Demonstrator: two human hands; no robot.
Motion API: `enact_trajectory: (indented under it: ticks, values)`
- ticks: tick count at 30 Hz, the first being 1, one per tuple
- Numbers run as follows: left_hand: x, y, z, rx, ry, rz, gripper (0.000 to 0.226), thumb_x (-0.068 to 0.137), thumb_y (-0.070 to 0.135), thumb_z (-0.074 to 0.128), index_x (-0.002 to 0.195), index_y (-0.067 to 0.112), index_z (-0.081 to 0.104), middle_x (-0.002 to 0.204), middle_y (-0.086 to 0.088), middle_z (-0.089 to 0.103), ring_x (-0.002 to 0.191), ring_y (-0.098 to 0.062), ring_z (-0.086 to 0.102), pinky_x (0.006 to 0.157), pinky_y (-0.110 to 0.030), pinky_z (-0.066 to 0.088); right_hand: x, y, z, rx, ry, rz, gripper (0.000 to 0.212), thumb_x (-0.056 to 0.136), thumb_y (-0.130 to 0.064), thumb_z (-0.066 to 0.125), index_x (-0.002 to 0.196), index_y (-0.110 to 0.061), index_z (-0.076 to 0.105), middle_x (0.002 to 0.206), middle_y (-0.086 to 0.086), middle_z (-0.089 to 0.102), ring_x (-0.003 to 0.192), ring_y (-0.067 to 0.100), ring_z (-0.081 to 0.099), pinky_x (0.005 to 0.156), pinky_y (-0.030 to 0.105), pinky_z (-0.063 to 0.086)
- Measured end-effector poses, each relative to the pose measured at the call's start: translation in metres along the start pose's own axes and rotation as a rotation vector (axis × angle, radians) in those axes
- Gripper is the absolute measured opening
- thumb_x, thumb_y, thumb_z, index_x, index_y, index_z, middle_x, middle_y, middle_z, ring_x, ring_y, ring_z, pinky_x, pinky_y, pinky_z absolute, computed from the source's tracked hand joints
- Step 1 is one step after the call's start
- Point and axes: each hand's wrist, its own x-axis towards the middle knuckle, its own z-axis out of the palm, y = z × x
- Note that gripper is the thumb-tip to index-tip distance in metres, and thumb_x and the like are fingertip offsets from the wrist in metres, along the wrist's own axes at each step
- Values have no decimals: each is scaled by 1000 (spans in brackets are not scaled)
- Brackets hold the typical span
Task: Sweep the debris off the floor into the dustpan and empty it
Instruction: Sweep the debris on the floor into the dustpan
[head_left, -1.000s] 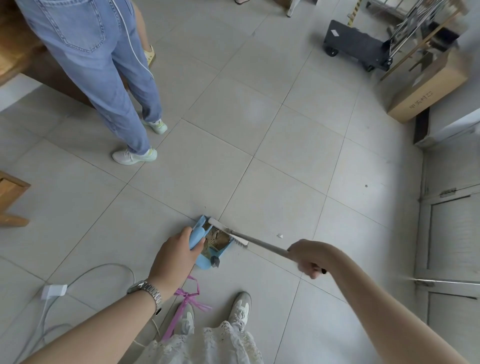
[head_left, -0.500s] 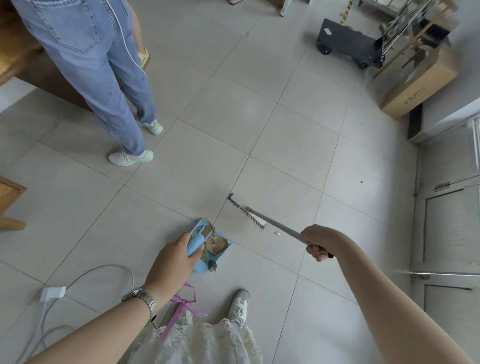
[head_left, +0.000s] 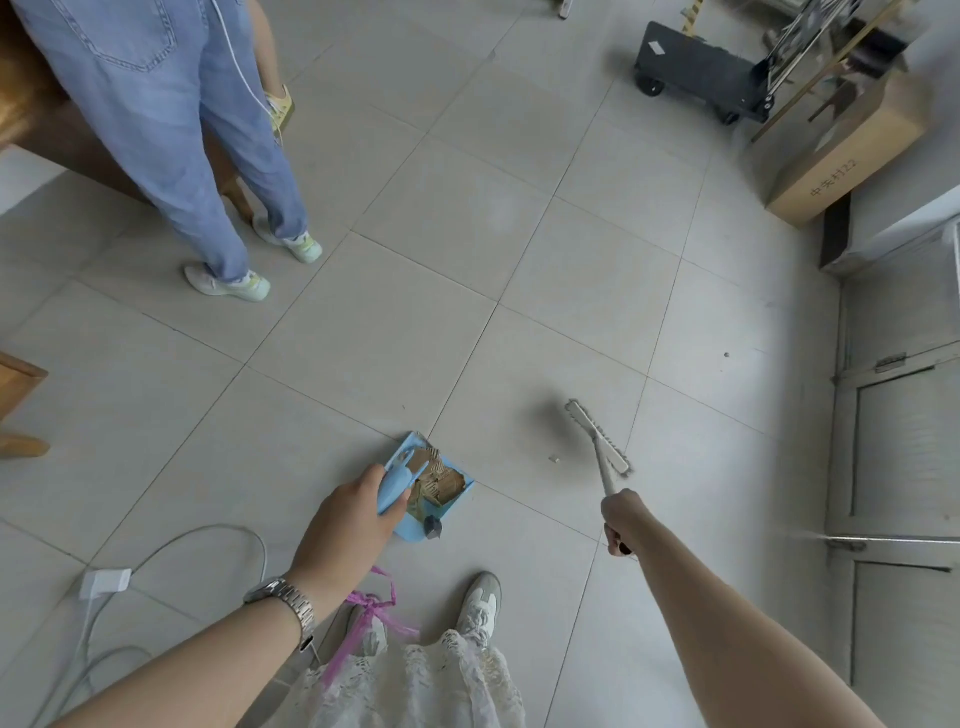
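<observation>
The brush (head_left: 597, 439) had swung away from the dustpan (head_left: 408, 532), where its head lay a second before, and out to the right. It now stood past a small pale scrap (head_left: 554, 459) that was still on the floor (head_left: 415, 338). The right hand (head_left: 623, 522) was closed round the end of the brush handle, arm stretched forward. The head was blurred. A soft shadow to its left suggested it was lifted off the tiles, but I could not be sure. The scrap lay between the brush head and the dustpan, touching neither.

The dustpan had hardly shifted. It sat on the floor just ahead of the person's shoe (head_left: 480, 605), its corner close to a tile joint. The left hand (head_left: 353, 525) gripped its blue handle (head_left: 393, 486), fingers wrapped round it from the left. Brown, torn debris (head_left: 437, 480) lay heaped inside the pan, with a small dark piece (head_left: 432, 526) at its near edge. A metal watch (head_left: 283, 598) sat on the left wrist, and a pink ribbon (head_left: 371, 618) hung below it.

Another person (head_left: 171, 130) in blue jeans and pale trainers stood at the upper left, well apart from the dustpan. A white charger (head_left: 106, 581) with its cable (head_left: 208, 535) lay on the floor at the lower left. A black cart (head_left: 696, 67) and a cardboard box (head_left: 852, 156) stood at the far right.
</observation>
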Motion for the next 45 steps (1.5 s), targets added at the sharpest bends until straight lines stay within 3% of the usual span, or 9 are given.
enact_trajectory:
  ticks: [3, 6, 8, 19, 24, 29, 36, 41, 45]
  values:
    - [1, -1, -1, 0, -9, 21, 28, 90, 37, 58, 76, 15, 47, 52, 2, 45, 42, -14, 40, 39, -25, 31, 3, -5, 13, 136, -44, 128, 41, 95, -16, 37, 55, -15, 28, 27, 2, 28, 25, 11, 22, 38, 15, 35]
    - [4, -2, -4, -10, -14, 21, 26, 91, 34, 58, 79, 12, 50, 53, 2, 44, 44, -17, 40, 41, -28, 31, -4, -5, 34, 242, -189, 180, 34, 93, -14, 40, 59, -13, 33, 32, 2, 29, 16, 9, 23, 38, 13, 34]
    - [4, -2, -5, -13, -16, 22, 26, 90, 33, 58, 79, 11, 50, 53, 2, 44, 45, -19, 39, 42, -29, 31, -11, -2, 45, 215, -205, 129, 37, 96, -25, 35, 62, -12, 33, 33, 2, 30, 18, 11, 25, 38, 11, 32]
    - [-8, -5, -3, -15, -61, -3, 22, 90, 32, 58, 81, 15, 47, 59, -1, 46, 52, -26, 43, 45, -30, 29, -62, 49, 95, -370, -380, 83, 28, 91, -27, 17, 68, -15, 30, 49, 0, 26, 30, 10, 18, 39, 16, 18]
    - [-9, -12, -10, -29, -41, -41, 22, 90, 33, 57, 82, 15, 48, 59, -3, 50, 49, -21, 40, 44, -29, 32, -79, 44, 75, -574, -331, 43, 30, 92, -29, 23, 67, -14, 29, 48, 3, 27, 34, 10, 19, 41, 13, 21]
    - [-13, -16, -10, -12, -50, -27, 21, 91, 32, 56, 83, 14, 48, 60, -3, 51, 46, -18, 39, 41, -25, 30, -95, 19, 49, -683, -354, -88, 24, 90, -7, 24, 69, -12, 32, 47, 4, 29, 31, 12, 23, 40, 16, 20]
    - [-17, -23, -13, 0, -37, -33, 25, 91, 34, 56, 81, 13, 47, 57, -2, 48, 44, -17, 37, 39, -24, 26, -107, -10, 13, -594, -328, -112, 11, 92, -13, 27, 81, -13, 31, 51, 2, 27, 29, 11, 17, 36, 12, 17]
    - [-21, -25, -13, -12, -29, -26, 22, 92, 34, 56, 82, 18, 45, 58, 0, 48, 44, -14, 37, 38, -20, 25, -93, -30, 15, -523, -244, -119, 16, 93, -15, 29, 78, -12, 31, 50, 2, 29, 29, 11, 18, 38, 13, 17]
    - [-22, -28, -9, -13, -31, -26, 20, 91, 35, 57, 85, 20, 44, 60, 2, 50, 45, -11, 41, 39, -17, 27, -77, -33, 46, -556, -169, -121, 26, 94, -11, 24, 69, -12, 33, 34, 2, 31, 23, 10, 18, 38, 11, 18]
